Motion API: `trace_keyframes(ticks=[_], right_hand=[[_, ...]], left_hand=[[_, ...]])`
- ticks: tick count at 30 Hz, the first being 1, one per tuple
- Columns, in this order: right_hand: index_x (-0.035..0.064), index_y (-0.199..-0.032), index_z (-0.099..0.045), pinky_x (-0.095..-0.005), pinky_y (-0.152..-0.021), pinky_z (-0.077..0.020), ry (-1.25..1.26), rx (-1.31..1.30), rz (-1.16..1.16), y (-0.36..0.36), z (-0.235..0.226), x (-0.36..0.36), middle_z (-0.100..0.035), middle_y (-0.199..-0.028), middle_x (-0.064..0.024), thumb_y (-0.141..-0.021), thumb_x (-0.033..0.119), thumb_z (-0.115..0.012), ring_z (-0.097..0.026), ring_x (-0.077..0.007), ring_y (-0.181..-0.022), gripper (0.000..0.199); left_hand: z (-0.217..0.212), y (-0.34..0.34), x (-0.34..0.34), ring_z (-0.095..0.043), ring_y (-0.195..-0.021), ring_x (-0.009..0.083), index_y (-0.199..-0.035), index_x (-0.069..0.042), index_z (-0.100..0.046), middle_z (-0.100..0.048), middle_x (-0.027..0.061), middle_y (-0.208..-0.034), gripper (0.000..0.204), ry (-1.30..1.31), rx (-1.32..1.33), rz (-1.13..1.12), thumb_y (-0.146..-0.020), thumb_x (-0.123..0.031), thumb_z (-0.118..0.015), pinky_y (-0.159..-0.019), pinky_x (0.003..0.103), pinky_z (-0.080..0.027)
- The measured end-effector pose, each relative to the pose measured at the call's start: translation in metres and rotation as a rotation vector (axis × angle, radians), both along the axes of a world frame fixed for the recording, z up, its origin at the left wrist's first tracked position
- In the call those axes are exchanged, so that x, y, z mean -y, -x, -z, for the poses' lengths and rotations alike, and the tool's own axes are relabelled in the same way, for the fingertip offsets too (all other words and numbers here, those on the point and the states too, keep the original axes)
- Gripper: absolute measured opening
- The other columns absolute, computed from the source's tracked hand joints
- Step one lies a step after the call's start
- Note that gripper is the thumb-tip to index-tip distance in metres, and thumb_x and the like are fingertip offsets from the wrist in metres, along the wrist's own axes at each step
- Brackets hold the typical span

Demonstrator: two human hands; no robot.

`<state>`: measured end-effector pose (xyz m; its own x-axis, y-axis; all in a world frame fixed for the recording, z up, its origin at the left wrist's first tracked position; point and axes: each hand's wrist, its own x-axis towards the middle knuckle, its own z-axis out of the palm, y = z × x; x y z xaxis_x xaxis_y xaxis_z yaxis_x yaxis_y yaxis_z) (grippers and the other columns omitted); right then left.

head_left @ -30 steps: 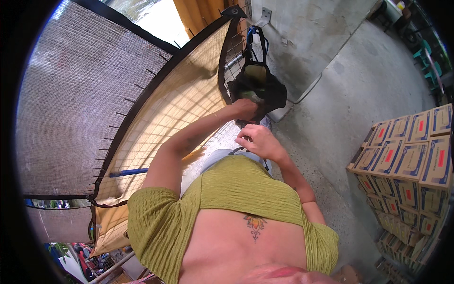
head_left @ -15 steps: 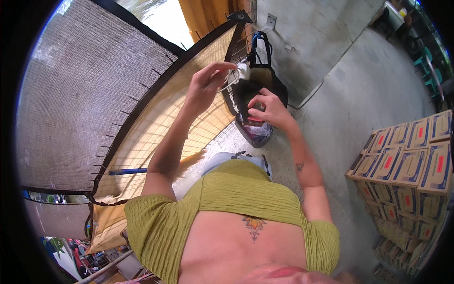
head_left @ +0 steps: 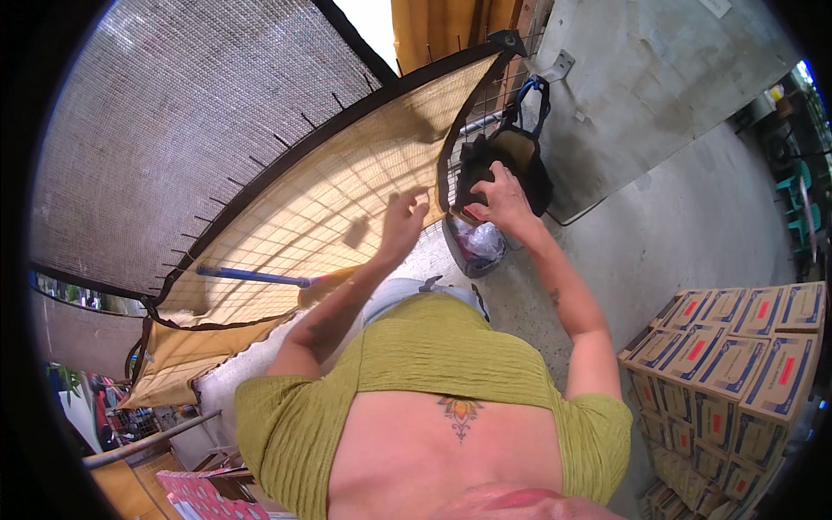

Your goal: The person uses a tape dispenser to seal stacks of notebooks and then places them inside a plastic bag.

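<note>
My right hand point(head_left: 505, 201) is at the front of a black bag point(head_left: 482, 166) that hangs by its handles against the wire fence. Its fingers are bent and closed at the bag's lower edge, where a small red edge point(head_left: 475, 211) shows. What they grip there is mostly hidden. Lower and to the left, my left hand point(head_left: 404, 227) is raised before the tan mesh sheet, fingers loosely bent and apart, nothing visible in them. Just below the bag is a dark grey bin point(head_left: 472, 260) with clear plastic point(head_left: 486, 241) inside.
A tan mesh sheet point(head_left: 347, 165) on a wire fence curves along the left, beside a broom with a blue handle point(head_left: 260, 276). Stacked cardboard boxes point(head_left: 728, 364) stand at right on the concrete floor. A grey wall panel point(head_left: 641, 95) rises behind the bag.
My left hand has moved down, away from the bag; the white plug and cable by its fingers are no longer visible. My right hand stays at the bag. The view has shifted.
</note>
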<state>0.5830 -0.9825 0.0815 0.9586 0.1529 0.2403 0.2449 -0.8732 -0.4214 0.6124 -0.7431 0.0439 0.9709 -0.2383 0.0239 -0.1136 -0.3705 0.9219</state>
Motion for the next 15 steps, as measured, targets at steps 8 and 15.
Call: trace_keyframes(ticks=[8,15], right_hand=[[0.0064,-0.095,-0.070,-0.0425,-0.085,-0.0494,-0.174,-0.064,0.051,-0.007,-0.014,0.000,-0.055,-0.106,-0.0183,-0.082,0.009,-0.069,-0.060,-0.0362,-0.098,0.013],[0.0026,-0.093,-0.064,-0.0456,-0.077,-0.0508,-0.259,0.123,0.057,-0.035,-0.035,0.026,-0.061,-0.094,-0.0187,-0.086,0.006,-0.062,-0.062,-0.0391,-0.088,0.008]], left_hand=[[0.104,-0.018,0.064,-0.049,-0.057,0.0135,-0.087,-0.004,-0.068,-0.059,0.0032,-0.067,0.049,0.195,-0.777,-0.054,-0.086,-0.053,-0.068,-0.052,0.030,-0.035],[0.042,-0.020,0.095,-0.040,-0.047,0.0124,-0.081,-0.005,-0.067,-0.057,0.0022,-0.063,0.032,0.351,-0.715,-0.020,-0.085,-0.036,-0.066,-0.046,0.030,-0.028]])
